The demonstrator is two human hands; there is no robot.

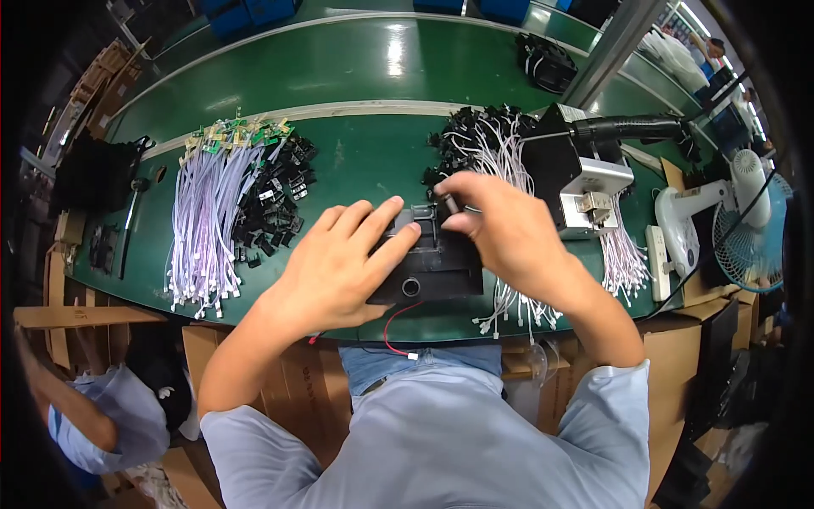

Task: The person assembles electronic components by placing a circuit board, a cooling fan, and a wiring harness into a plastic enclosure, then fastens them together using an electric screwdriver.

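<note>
Before me on the green bench sits a black block-like fixture [458,284] with a round metal fitting [411,287] on its near side and a clear, frame-like piece on top. My left hand [335,267] lies over its left side, fingers stretched and apart, the index fingertip on the top piece. My right hand [509,229] is closed at the fixture's upper right, thumb and forefinger pinching a small grey cylindrical piece [451,204]. Whether that piece is joined to the fixture cannot be told. A thin red wire [388,331] with a white connector hangs at the near edge.
Left lies a bundle of white cables [208,216] with green boards, beside a heap of small black parts [275,195]. More white cables with black ends [500,148] lie right, by a boxy machine [581,182], a black handled tool [627,129] and a fan [746,229]. Another person [110,407] sits left.
</note>
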